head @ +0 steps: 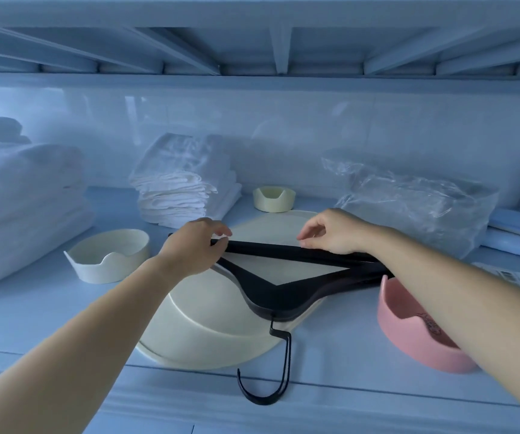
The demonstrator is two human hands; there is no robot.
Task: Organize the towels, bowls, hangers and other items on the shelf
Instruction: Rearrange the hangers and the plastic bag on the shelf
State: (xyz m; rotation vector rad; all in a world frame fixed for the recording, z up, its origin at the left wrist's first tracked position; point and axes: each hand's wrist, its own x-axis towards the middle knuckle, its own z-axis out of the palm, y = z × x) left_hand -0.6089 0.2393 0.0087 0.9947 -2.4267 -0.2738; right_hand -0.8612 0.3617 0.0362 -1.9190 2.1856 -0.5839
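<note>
A stack of black hangers [283, 292] lies flat on a large cream tray [208, 336] in the middle of the shelf, hooks hanging over the front edge. My left hand [192, 249] grips the left end of the hangers' bar. My right hand [333, 233] pinches the bar further right. A cream bowl [108, 258] sits to the left, a small cream bowl [274, 198] at the back, and a pink bowl [415, 333] under my right forearm. Folded white towels [23, 202] are stacked at the far left, a smaller white pile [183, 183] behind my left hand.
A clear plastic bag [418, 202] with folded contents lies at the back right. Pale blue rolls [518, 230] and a printed paper [509, 277] sit at the right edge. The upper shelf's slats [283, 42] hang low overhead. The shelf's front edge [377, 393] runs below the tray.
</note>
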